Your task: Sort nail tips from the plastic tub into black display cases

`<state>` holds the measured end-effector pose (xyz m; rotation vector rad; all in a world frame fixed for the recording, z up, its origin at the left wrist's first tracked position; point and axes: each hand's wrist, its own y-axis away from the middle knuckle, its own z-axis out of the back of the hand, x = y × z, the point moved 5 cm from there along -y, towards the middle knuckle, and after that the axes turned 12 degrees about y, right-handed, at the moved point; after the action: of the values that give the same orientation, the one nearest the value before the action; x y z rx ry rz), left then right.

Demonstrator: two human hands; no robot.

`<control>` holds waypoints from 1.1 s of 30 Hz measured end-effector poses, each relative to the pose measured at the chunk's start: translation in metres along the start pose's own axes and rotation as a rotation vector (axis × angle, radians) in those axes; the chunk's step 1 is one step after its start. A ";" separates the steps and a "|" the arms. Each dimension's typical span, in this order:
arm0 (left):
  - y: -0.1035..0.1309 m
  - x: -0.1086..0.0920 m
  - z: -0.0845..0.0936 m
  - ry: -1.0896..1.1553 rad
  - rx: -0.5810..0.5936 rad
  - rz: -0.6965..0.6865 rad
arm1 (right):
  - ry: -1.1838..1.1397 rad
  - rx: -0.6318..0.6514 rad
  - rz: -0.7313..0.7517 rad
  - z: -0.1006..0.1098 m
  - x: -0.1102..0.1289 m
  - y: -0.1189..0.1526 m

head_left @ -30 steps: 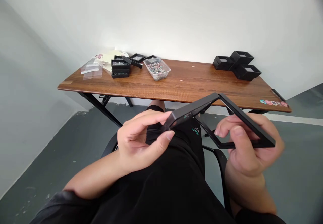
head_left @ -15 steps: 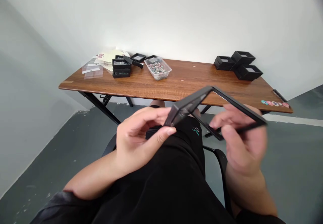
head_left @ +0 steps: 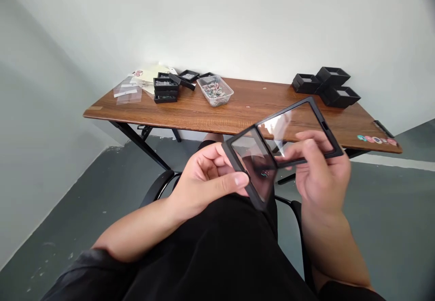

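Holding black hinged frame (head_left: 266, 146) aloft, opened, short of wooden table (head_left: 244, 99): pinching outer rim (head_left: 255, 196) with left hand (head_left: 200, 188), clasping lower right corner (head_left: 337, 152) with right hand (head_left: 321, 176). Best press only on rims, spare clear film (head_left: 299, 122), avoid twisting hinge (head_left: 261, 138).

Your frame (head_left: 267, 148) is near; far on the table (head_left: 200, 119), boxes (head_left: 324, 82) sit left and right, the tub (head_left: 224, 100) between them.

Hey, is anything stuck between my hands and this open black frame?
Nothing visible is. The left hand directly grips one half of the black frame, and the right hand holds the other.
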<state>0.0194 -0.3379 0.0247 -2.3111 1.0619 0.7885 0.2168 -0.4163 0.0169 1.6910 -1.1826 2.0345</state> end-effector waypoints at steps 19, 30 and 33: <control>0.016 0.007 -0.023 0.010 0.228 0.212 | -0.060 0.114 -0.126 0.003 0.022 0.006; 0.013 0.004 -0.027 -0.098 0.330 0.181 | -0.036 0.218 -0.210 -0.007 0.018 0.010; 0.014 0.007 -0.024 -0.090 0.271 0.259 | -0.011 0.285 -0.173 -0.010 0.017 0.008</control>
<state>0.0191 -0.3650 0.0345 -1.9202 1.3542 0.7824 0.1992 -0.4195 0.0290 1.8589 -0.7461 2.1662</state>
